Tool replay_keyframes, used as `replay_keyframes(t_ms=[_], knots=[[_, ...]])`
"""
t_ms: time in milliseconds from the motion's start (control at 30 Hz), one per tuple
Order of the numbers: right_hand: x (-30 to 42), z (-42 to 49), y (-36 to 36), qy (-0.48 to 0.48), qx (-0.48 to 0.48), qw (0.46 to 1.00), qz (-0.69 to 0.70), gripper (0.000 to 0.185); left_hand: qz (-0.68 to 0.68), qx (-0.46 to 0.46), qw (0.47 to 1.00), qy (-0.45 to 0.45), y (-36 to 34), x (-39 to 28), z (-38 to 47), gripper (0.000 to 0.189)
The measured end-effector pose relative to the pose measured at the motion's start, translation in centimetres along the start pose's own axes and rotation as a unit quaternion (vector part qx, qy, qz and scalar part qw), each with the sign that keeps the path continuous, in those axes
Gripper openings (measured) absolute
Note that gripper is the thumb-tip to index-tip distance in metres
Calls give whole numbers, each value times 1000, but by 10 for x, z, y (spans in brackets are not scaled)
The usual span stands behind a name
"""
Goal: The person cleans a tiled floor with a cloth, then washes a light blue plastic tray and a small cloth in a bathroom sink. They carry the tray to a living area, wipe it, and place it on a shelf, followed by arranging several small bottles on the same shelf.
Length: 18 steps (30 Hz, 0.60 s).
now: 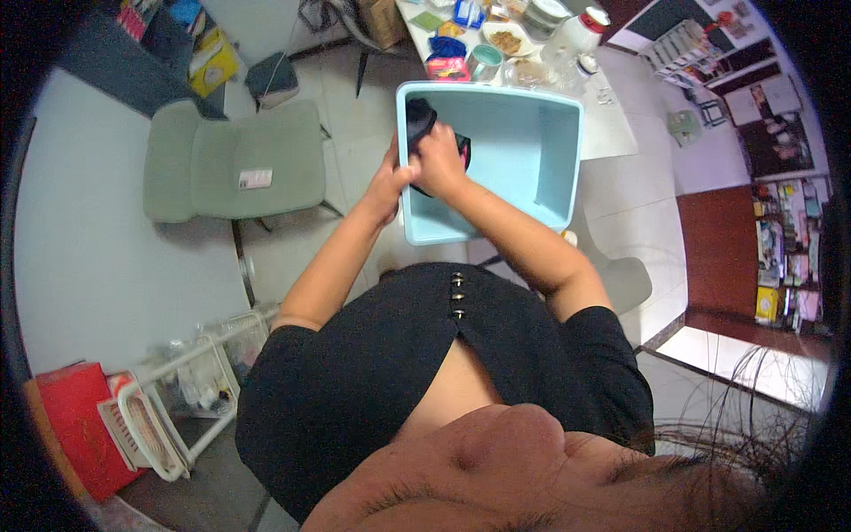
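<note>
A light-blue plastic bin [492,229] stands before me, its open top facing up at me. My left hand [387,185] grips the bin's left rim, thumb over the edge and fingers along the outer wall. Inside, at the left end, my right hand [439,156] has its fingers curled on a soft-looking black item [420,118]. A bit of pink shows on the black material beside that hand. The hand covers much of the item, so its exact kind cannot be told.
Behind the bin, a white table [608,136] carries a teal-lined mug [485,61], a plate of food [508,40] and a red-lidded jar [582,33]. A green upholstered chair [219,156] is at left, with a white rack [213,346] lower left. A grey chair [618,282] stands right.
</note>
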State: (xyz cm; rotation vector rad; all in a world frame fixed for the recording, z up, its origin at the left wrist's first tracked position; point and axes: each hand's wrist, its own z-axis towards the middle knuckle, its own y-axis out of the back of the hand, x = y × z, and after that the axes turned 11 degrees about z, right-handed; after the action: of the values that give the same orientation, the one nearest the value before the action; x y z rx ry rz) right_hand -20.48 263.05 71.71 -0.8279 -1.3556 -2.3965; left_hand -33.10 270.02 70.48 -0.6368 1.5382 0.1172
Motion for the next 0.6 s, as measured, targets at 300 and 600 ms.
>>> replay_keyframes(t_ms=[300, 600], knots=[[35, -10, 18, -173, 456, 870, 75, 27, -129, -79, 988, 13, 13, 7, -5, 75], [-14, -10, 74, -236, 402, 867, -174, 32, -107, -117, 987, 11, 43, 8, -20, 74]])
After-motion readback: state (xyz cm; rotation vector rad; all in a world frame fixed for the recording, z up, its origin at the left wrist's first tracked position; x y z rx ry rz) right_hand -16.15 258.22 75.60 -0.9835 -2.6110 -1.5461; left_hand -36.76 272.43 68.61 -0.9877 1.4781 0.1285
